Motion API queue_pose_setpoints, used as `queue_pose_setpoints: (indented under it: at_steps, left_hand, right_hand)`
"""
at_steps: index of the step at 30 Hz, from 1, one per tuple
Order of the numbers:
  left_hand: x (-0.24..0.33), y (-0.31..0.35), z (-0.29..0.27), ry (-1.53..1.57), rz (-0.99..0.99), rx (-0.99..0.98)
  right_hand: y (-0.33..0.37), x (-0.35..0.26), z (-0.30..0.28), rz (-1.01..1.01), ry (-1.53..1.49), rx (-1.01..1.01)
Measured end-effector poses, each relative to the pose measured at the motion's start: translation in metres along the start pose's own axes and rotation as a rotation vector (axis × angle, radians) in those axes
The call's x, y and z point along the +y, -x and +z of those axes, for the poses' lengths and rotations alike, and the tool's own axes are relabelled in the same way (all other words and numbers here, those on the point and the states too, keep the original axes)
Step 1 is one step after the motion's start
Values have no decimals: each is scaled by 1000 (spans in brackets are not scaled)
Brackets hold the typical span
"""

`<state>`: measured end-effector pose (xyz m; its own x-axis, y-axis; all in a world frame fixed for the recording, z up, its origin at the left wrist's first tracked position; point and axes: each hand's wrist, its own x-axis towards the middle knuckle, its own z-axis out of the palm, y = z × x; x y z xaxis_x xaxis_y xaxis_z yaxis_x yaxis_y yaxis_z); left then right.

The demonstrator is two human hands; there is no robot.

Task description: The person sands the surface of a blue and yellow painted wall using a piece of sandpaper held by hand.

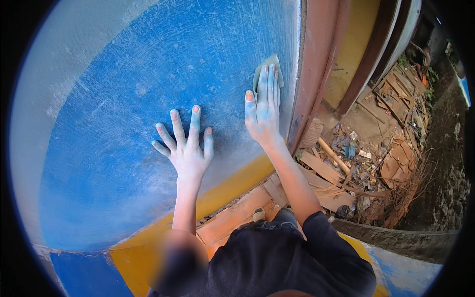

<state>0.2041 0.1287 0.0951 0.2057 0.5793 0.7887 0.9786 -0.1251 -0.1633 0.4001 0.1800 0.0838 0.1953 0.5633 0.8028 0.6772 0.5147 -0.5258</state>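
Note:
In front of me rises a wall painted blue (128, 79), its surface scuffed and streaked with pale dust. My left hand (187, 146) lies on it with fingers spread and nothing in them. Farther right, close to the wall's edge, my right hand (263, 111) holds a grey-green piece of sandpaper (258, 79) against the paint. Its fingers are pressed together over the sheet, so only the sheet's edges show. Whitish-blue dust coats both hands.
A reddish-brown frame (321, 54) borders the wall on the right. Beyond it lie scrap boards (321, 166) and a bamboo pole (334, 154) among litter. Below are a yellow band (235, 177) and orange-brown planks (232, 212) near my foot. A low ledge (396, 237) runs at lower right.

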Motion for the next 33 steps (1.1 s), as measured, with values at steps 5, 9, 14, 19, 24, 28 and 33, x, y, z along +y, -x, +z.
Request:
queue_pose_setpoints:
  at_steps: [5, 9, 14, 19, 24, 28, 33]
  left_hand:
    - [-9, 23, 9, 41, 47, -91]
    - [-13, 25, 4, 51, 94, -80]
    - [-21, 29, -4, 82, 116, -161]
    - [-13, 23, -6, 128, 135, -173]
    - [-25, 29, -12, 113, 94, -201]
    - [-16, 25, -7, 163, 129, -184]
    - [-22, 29, -7, 123, 109, -181]
  right_hand:
    - [93, 3, 62, 479, -128, 91]
    - [144, 2, 90, 740, -261, 245]
    - [77, -6, 61, 267, -94, 112]
    - [131, 9, 91, 515, -182, 372]
    - [65, -31, 41, 443, -305, 221]
    - [107, 22, 68, 913, -565, 295]
    - [117, 2, 76, 789, -438, 314]
